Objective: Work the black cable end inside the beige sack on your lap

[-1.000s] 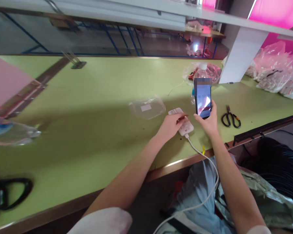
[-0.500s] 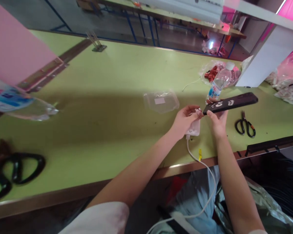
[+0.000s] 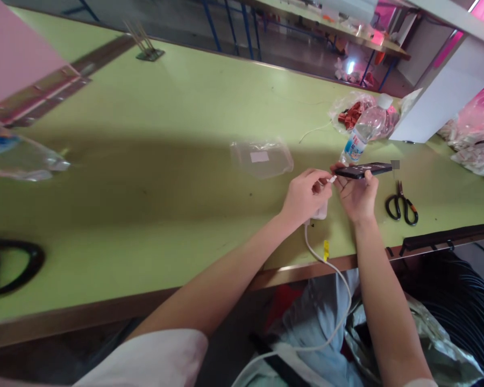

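My right hand (image 3: 358,199) holds a black phone (image 3: 363,170) from beneath, tilted nearly edge-on to the camera. Between the fingers of my left hand (image 3: 306,192) is a small white plug (image 3: 331,179), close to the phone's left end; whether it touches the phone is unclear. Under my left hand lies a pale power bank (image 3: 320,210), partly hidden. A white cable (image 3: 341,277) runs from it over the table edge to my lap. Just behind the phone stands a clear water bottle (image 3: 365,129).
Black-handled scissors (image 3: 402,207) lie right of my right hand on the green table (image 3: 177,118). A clear plastic bag (image 3: 262,157) is left of my hands. Another bottle (image 3: 20,153) and a black handle (image 3: 16,266) are far left. A white post (image 3: 435,91) rises at right.
The phone has turned flatter, showing less of its marked face, and its right end has dropped. My left hand still pinches the plug. The camera view has shifted slightly.
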A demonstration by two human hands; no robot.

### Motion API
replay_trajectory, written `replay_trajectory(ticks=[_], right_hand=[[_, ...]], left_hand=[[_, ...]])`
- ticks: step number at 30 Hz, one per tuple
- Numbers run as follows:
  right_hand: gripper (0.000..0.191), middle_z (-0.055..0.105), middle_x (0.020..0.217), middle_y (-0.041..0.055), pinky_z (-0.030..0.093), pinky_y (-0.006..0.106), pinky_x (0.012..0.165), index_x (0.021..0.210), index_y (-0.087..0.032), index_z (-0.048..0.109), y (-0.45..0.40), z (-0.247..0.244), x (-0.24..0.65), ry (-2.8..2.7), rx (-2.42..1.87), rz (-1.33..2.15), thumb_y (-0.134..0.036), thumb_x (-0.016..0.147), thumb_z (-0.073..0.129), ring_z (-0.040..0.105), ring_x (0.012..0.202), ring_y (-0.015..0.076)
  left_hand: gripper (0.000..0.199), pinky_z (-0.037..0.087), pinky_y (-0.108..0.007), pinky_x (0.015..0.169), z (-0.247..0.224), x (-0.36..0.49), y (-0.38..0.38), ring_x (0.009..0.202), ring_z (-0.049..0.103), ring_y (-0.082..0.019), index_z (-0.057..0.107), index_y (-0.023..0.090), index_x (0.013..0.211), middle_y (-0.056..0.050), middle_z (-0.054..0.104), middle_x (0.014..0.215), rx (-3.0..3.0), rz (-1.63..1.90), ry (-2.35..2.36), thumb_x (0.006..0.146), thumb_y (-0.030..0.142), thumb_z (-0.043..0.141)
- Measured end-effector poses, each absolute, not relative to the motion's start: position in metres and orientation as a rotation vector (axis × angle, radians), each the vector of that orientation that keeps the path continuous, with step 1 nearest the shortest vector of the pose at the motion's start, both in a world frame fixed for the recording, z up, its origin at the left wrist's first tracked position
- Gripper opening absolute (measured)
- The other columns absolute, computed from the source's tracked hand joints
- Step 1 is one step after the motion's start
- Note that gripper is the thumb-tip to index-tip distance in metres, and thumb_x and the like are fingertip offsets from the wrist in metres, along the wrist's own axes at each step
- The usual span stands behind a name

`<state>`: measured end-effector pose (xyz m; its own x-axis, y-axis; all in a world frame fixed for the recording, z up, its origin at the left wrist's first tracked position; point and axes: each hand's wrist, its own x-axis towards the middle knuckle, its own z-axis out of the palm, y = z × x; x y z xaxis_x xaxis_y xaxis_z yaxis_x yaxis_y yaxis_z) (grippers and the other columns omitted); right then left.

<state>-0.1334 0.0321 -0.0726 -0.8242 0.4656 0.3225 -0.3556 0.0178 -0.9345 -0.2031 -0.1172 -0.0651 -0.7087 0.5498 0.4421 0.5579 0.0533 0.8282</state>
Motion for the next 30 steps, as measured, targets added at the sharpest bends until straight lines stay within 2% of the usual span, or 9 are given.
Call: replay_trajectory(ticks=[5,11,16,25,30], right_hand=[[0.067,0.073,0.125,0.0129,0.055,0.06,0.105,0.123,-0.025,0.064,0.03,-0.073,-0.133,-1.683,-0.104,1.967,-0.08,0.085,0.055,0.065,0.128,0.0349],[0.048,0.077,0.115,0.0074,0.058,0.048,0.104,0.108,-0.027,0.065,0.02,-0.071,-0.136,-1.42,-0.219,2.204,-0.063,0.079,0.075,0.067,0.127,0.0298],[0.044,0.078,0.104,0.0027,0.06,0.042,0.101,0.102,-0.027,0.062,0.021,-0.073,-0.138,-1.304,-0.294,2.189,-0.053,0.075,0.084,0.073,0.114,0.0255],[0.048,0.076,0.097,0.003,0.062,0.039,0.095,0.101,-0.026,0.056,0.02,-0.076,-0.139,-1.441,-0.4,2.079,-0.06,0.078,0.08,0.075,0.105,0.0236],[0.053,0.075,0.093,0.0014,0.063,0.039,0.092,0.102,-0.026,0.053,0.02,-0.08,-0.144,-1.462,-0.469,2.033,-0.058,0.073,0.085,0.076,0.101,0.0233]], left_hand=[[0.018,0.053,-0.025,0.068,-0.066,-0.206,-0.116,0.074,0.063,-0.014,0.071,0.016,0.102,-0.005,0.072,0.09,-1.201,-1.898,-2.274,0.09,0.024,0.06],[0.007,0.051,-0.024,0.07,-0.071,-0.209,-0.118,0.069,0.058,-0.011,0.068,0.018,0.094,-0.003,0.069,0.091,-1.289,-1.525,-2.157,0.089,0.02,0.063],[0.006,0.05,-0.023,0.07,-0.076,-0.213,-0.118,0.07,0.061,-0.011,0.067,0.018,0.097,-0.003,0.069,0.094,-1.286,-1.36,-2.12,0.092,0.017,0.063],[0.012,0.053,-0.024,0.073,-0.08,-0.217,-0.118,0.083,0.069,-0.014,0.07,0.018,0.101,-0.006,0.071,0.104,-1.36,-1.134,-2.112,0.093,0.014,0.062],[0.013,0.055,-0.025,0.076,-0.078,-0.219,-0.119,0.091,0.072,-0.017,0.072,0.018,0.1,-0.007,0.073,0.106,-1.363,-1.047,-2.141,0.095,0.013,0.061]])
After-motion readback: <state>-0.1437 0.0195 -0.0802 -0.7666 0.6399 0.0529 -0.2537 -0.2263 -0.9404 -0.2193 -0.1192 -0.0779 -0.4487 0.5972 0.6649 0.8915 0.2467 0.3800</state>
